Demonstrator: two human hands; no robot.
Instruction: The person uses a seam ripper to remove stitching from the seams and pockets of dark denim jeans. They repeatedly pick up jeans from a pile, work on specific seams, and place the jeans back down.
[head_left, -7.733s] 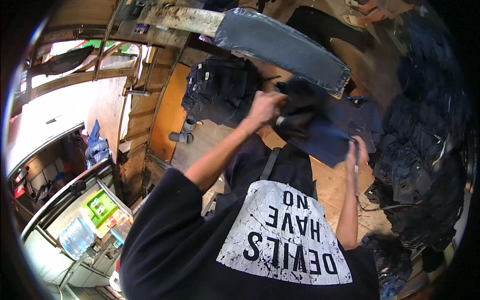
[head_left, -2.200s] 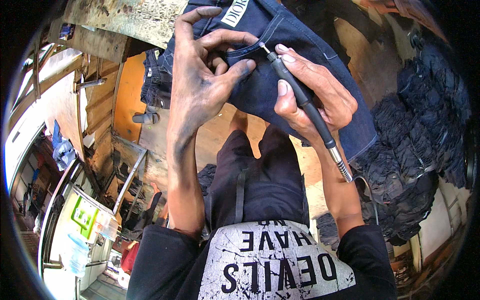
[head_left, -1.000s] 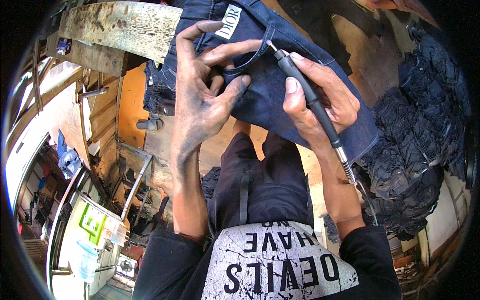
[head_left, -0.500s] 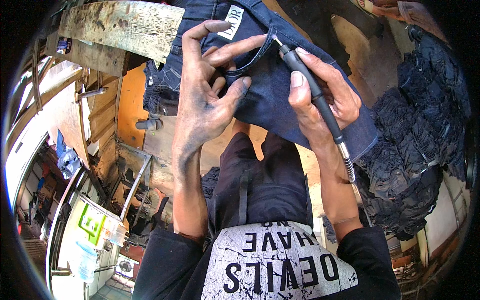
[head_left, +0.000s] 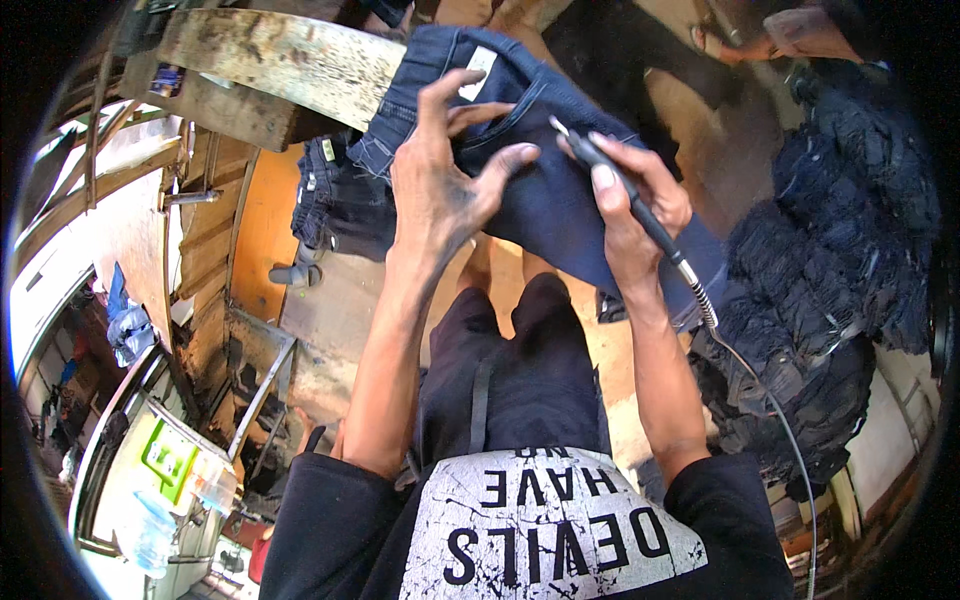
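Left hand (head_left: 440, 190) lies flat on a pair of dark blue jeans (head_left: 560, 200), fingers spread wide, pressing the cloth down near the waistband; nothing gripped in it. Palm and fingers are smudged dark.

Right hand (head_left: 630, 215) is closed around a slim black rotary tool handpiece (head_left: 625, 190), held like a pen. Its metal tip sits at the denim just beside the left fingertips, by the pocket edge. A flexible shaft cable (head_left: 770, 410) runs from the back of the handpiece down past the right forearm toward the lower right.

The jeans are draped in front of the person at chest height, waistband toward the top, with a small white label (head_left: 478, 73) showing inside it. The upper edge of the jeans rests against a worn wooden beam (head_left: 280, 60) with flaking paint.

To the right, a big heap of dark denim garments (head_left: 840, 260) sits well apart from the hands. A second dark pair of jeans (head_left: 335, 200) hangs at the left, below the beam.

Person wears a black shirt and black trousers.
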